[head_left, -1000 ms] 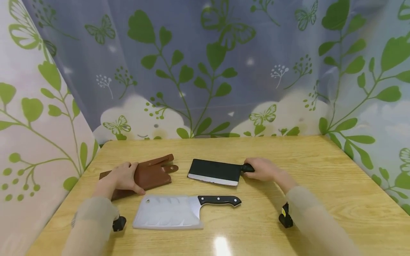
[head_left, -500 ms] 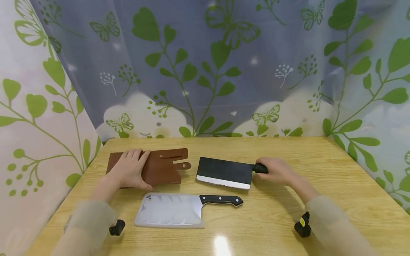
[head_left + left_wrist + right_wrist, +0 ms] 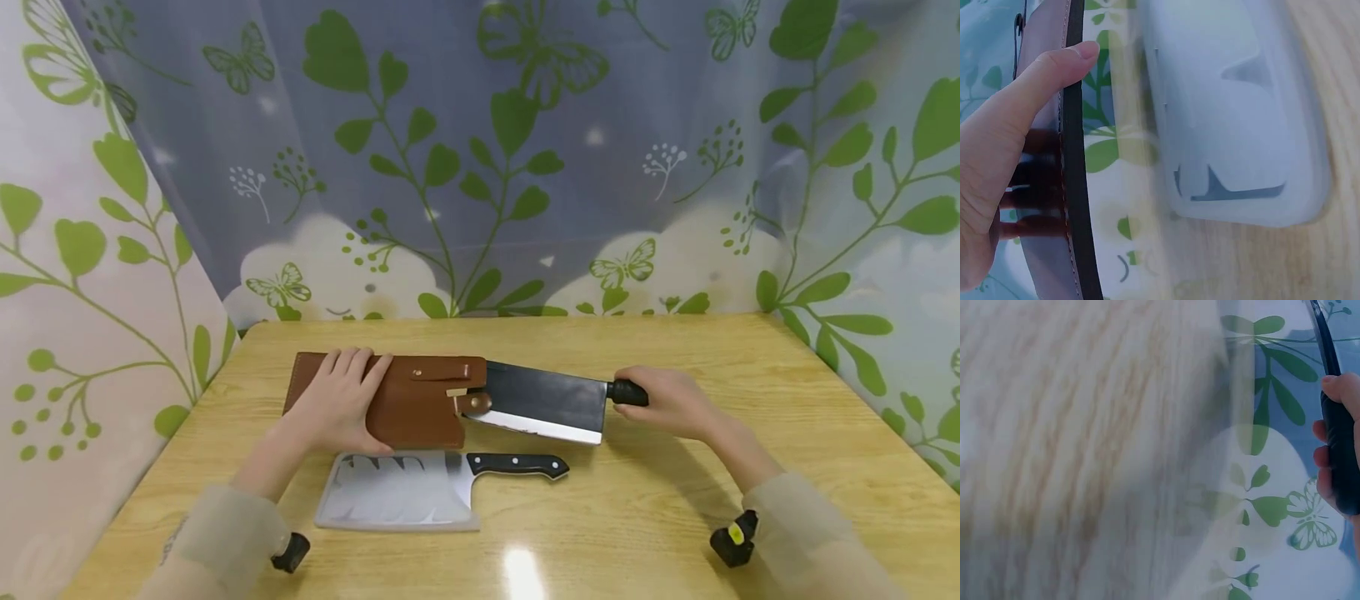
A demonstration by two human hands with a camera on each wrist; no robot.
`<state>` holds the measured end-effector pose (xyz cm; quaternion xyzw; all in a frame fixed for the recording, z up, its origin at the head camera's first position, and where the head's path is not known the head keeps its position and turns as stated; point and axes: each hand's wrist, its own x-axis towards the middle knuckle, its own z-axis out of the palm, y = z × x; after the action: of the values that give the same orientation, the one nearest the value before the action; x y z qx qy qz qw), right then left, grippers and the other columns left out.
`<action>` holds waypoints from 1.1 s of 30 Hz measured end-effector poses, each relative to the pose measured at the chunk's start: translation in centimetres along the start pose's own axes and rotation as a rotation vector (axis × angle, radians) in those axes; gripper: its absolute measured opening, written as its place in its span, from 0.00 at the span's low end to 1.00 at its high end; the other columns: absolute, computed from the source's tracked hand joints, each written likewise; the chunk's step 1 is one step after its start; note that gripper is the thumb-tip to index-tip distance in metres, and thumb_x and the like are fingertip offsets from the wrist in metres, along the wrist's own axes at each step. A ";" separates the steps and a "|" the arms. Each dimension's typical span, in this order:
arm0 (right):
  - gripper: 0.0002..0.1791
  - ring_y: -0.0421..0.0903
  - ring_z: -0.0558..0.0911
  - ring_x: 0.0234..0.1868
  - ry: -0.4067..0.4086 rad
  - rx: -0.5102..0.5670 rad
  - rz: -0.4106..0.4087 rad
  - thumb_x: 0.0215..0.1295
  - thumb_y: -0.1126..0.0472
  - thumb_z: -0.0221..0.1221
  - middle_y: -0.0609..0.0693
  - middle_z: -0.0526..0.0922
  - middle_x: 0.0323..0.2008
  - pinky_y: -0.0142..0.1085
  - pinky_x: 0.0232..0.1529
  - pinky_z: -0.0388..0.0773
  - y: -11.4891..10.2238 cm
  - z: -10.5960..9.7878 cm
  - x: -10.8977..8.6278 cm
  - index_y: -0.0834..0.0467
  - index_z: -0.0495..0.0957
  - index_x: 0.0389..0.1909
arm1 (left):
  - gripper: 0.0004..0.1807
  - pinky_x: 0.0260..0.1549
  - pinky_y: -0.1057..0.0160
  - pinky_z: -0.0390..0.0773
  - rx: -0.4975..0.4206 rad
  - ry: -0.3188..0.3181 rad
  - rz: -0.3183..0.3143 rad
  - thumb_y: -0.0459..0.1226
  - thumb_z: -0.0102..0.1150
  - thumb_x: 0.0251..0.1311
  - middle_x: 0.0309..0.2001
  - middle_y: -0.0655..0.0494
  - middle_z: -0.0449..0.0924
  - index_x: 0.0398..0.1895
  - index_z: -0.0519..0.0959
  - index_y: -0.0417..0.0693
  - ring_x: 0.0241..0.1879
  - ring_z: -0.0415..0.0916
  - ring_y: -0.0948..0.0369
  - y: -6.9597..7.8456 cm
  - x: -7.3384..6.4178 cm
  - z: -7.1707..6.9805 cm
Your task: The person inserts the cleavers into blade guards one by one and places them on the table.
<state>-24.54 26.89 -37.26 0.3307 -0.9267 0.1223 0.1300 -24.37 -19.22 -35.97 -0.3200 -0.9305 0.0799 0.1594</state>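
My left hand (image 3: pixel 341 408) grips a brown leather knife sheath (image 3: pixel 423 412) across its width, with the thumb at the near edge. The left wrist view shows the thumb on the edge of the sheath (image 3: pixel 1047 19). My right hand (image 3: pixel 667 400) holds the black handle (image 3: pixel 628 392) of a cleaver with a black blade (image 3: pixel 551 398) and a bright cutting edge. The blade's left end is covered by the sheath's mouth, and the snap strap lies over it; whether it is inside or behind, I cannot tell. In the right wrist view, fingers curl round the handle (image 3: pixel 1339 444).
A second cleaver with a riveted black handle (image 3: pixel 517 465) lies in front of the sheath. A translucent guard (image 3: pixel 397 496) covers its blade. The wooden table (image 3: pixel 615 533) ends at a patterned curtain (image 3: pixel 645 275); more curtain hangs at both sides.
The sheath has turned straighter and moved right with my left hand, so its mouth now overlaps the black blade's end. My right hand and its cleaver have shifted slightly right.
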 end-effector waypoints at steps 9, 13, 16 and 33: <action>0.15 0.35 0.71 0.24 0.032 -0.029 -0.038 0.52 0.58 0.65 0.44 0.78 0.31 0.32 0.21 0.66 -0.6 -1.5 -0.7 0.57 0.77 0.40 | 0.68 0.55 0.41 0.57 -0.026 -0.022 -0.005 0.73 0.61 0.23 0.57 0.33 0.61 0.66 0.58 0.36 0.56 0.60 0.40 0.2 -0.3 0.4; 0.16 0.35 0.72 0.25 0.048 -0.053 -0.056 0.51 0.56 0.66 0.44 0.79 0.31 0.32 0.21 0.66 -0.9 -1.4 -0.6 0.56 0.77 0.40 | 0.68 0.56 0.41 0.57 -0.038 -0.024 -0.004 0.74 0.60 0.24 0.58 0.33 0.61 0.67 0.57 0.37 0.57 0.59 0.40 0.6 -0.1 0.4; 0.17 0.35 0.73 0.25 0.072 -0.066 -0.086 0.49 0.56 0.67 0.44 0.80 0.31 0.31 0.22 0.67 -1.0 -1.0 -0.5 0.56 0.77 0.40 | 0.68 0.56 0.41 0.57 -0.044 -0.013 0.010 0.74 0.59 0.24 0.58 0.33 0.61 0.67 0.57 0.38 0.58 0.59 0.40 1.1 0.2 0.3; 0.20 0.38 0.78 0.28 0.101 0.015 -0.130 0.49 0.57 0.67 0.48 0.82 0.35 0.32 0.24 0.72 -2.7 0.0 0.6 0.58 0.78 0.44 | 0.66 0.53 0.42 0.59 -0.047 0.054 0.075 0.73 0.59 0.26 0.58 0.36 0.63 0.67 0.59 0.39 0.57 0.61 0.43 3.9 1.6 -0.6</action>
<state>-23.25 24.56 -36.65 0.3844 -0.8946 0.1372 0.1818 -23.13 -15.19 -36.05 -0.3604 -0.9148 0.0553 0.1737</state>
